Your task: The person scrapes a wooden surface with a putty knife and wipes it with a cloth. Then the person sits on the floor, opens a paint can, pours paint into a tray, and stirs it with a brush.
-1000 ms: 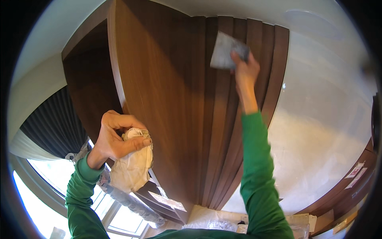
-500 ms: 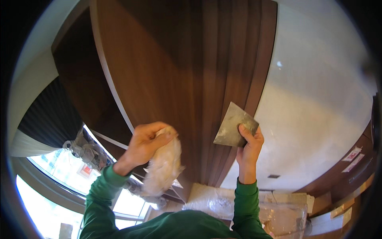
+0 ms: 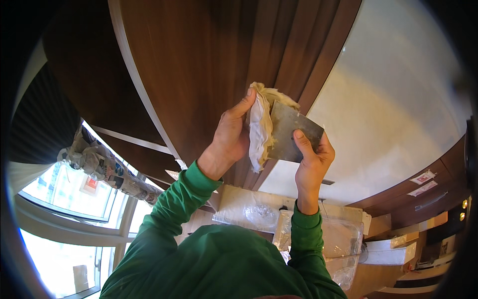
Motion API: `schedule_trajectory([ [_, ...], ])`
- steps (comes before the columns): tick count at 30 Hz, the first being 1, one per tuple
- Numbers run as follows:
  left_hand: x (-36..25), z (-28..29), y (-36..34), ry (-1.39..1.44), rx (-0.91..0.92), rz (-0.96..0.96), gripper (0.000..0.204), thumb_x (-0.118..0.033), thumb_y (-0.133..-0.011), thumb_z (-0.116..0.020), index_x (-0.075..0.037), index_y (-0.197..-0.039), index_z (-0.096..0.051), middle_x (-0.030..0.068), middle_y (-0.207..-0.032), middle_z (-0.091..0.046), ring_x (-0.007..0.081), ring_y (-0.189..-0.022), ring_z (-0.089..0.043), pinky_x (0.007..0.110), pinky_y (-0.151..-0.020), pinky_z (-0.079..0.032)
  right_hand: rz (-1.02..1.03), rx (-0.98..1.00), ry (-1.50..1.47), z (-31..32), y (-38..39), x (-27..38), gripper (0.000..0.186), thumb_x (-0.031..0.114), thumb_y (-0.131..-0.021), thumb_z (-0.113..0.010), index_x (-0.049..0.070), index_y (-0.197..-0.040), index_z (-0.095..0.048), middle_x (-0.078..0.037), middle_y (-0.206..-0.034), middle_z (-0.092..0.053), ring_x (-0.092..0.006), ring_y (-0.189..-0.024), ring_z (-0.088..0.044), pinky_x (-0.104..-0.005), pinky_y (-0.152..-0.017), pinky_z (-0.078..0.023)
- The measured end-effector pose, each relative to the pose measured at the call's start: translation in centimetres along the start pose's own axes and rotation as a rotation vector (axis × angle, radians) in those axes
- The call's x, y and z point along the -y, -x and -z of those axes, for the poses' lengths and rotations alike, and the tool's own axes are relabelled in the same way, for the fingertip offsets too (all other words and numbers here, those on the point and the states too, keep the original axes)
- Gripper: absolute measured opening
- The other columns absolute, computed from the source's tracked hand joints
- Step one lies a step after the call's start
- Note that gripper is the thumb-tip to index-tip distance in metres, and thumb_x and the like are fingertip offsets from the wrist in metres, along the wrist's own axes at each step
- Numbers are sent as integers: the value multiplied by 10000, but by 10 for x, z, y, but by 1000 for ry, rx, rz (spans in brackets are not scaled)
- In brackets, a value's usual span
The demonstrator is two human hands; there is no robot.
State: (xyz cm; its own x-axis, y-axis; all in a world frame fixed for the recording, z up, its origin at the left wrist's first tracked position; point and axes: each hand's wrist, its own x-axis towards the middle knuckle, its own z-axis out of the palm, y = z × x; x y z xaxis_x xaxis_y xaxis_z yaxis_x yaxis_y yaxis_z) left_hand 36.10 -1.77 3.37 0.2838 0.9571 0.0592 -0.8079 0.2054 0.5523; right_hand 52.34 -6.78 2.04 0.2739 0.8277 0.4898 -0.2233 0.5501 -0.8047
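Right hand [image 3: 314, 167] grips grey metal plate [image 3: 293, 130], thumb on near face. Plate's left edge against folds of cream cloth [image 3: 260, 130], grasped by left hand [image 3: 229, 133]. Cloth: left of right fingers, long axis running up view, left hand nearer. Beyond: brown wood panelling [image 3: 204, 60], pale wall [image 3: 393, 104] rightward.
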Motion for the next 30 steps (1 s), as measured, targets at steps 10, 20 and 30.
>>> schedule_trajectory([
  [10, 4, -2, 7, -969, 115, -482, 211, -105, -917, -662, 41, -1069, -654, 70, -920, -696, 98, -767, -644, 257, -640, -523, 58, 56, 153, 6, 19, -4, 143, 80, -857, -755, 10, -904, -640, 12, -815, -640, -49, -737, -511, -211, -677, -428],
  [20, -15, 6, 1, -393, -122, -263, 254, -211, -961, -620, 15, -1070, -657, 86, -889, -682, 154, -732, -666, 284, -678, -554, 89, -148, -4, 41, 26, 24, 169, 72, -851, -759, -3, -957, -650, -21, -908, -665, -77, -814, -556, -216, -757, -429],
  [30, -4, -9, 31, -199, 32, 173, 299, -266, -969, -620, 12, -1071, -664, 101, -955, -690, 152, -796, -668, 305, -713, -545, 692, 196, 571, 35, 12, 10, 265, -11, -675, -652, 116, -860, -793, -223, -1316, -566, -383, -1249, -495, -447, -1039, -417],
])
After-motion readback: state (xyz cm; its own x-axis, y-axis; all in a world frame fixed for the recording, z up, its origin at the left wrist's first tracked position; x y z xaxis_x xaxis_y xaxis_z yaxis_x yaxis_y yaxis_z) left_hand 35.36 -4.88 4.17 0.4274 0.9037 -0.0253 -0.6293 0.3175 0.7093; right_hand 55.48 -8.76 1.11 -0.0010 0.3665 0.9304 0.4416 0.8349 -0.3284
